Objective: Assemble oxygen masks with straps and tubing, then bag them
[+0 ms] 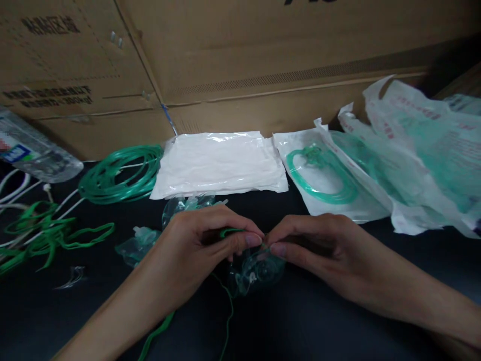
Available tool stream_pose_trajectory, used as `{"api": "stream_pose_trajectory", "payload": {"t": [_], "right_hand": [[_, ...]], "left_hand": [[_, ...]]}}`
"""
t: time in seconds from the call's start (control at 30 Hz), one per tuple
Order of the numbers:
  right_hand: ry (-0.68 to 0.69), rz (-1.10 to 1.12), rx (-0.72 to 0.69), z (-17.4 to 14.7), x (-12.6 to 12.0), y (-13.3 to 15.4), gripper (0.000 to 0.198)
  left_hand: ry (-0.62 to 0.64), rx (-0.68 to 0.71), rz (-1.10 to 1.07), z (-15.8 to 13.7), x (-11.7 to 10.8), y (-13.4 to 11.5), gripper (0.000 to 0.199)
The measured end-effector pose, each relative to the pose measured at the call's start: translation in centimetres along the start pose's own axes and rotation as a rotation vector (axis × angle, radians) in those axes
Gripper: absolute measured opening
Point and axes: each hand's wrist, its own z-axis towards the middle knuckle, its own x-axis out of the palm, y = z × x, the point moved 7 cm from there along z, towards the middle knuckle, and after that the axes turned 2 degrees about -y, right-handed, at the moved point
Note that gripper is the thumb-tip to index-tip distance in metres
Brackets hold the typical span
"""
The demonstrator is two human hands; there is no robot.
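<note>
My left hand [203,240] is closed in a pinch on a green elastic strap [160,331], which loops inside the fingers and trails toward the front edge of view. My right hand [326,245] pinches at the upper rim of a clear greenish oxygen mask [259,273]. The fingertips of both hands almost meet there, and they hide where strap and mask come together. Behind my left wrist lie more clear mask pieces [140,244], partly covered by the hand. A small clear plastic piece [77,277] rests on the dark table to the left.
Coiled green tubing [120,175], a heap of green straps [48,233], white cables and a plastic bottle [41,150] occupy the left. A white package [221,163] lies at the back. Bagged tubing [319,175] and plastic bags [424,150] fill the right. A cardboard box [263,45] stands behind.
</note>
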Motion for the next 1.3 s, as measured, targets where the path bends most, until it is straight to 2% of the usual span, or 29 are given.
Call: {"api": "stream_pose_trajectory", "payload": {"t": [0.13,0.33,0.43,0.77,0.93,1.17,1.23,1.3], "right_hand": [[-0.002,-0.02,-0.009,-0.1,0.0,-0.2,0.02],[-0.018,-0.02,-0.016,-0.1,0.0,0.0,0.02],[-0.02,-0.006,-0.023,-0.1,0.0,0.0,0.02],[-0.004,-0.014,-0.01,-0.1,0.1,-0.2,0.019],[-0.016,-0.034,-0.015,0.1,0.1,-0.2,0.019],[-0.116,0.01,-0.044,0.0,-0.1,0.1,0.009],[-0.192,0.024,-0.088,-0.1,-0.4,0.2,0.001],[-0.288,-0.059,-0.188,-0.4,-0.8,0.7,0.006]], "left_hand": [[0.048,0.032,0.048,-0.1,0.4,0.0,0.011],[0.021,-0.081,-0.02,-0.1,0.3,0.6,0.004],[0.039,-0.093,-0.037,-0.1,0.5,0.6,0.006],[0.051,0.081,0.137,-0.2,0.5,-0.1,0.008],[0.057,0.085,0.148,-0.3,0.6,-0.6,0.009],[0.063,0.069,0.162,-0.6,0.9,0.0,0.009],[0.033,0.042,0.131,-0.5,0.8,0.4,0.01],[-0.019,0.022,0.092,-0.4,0.6,0.5,0.01]]}}
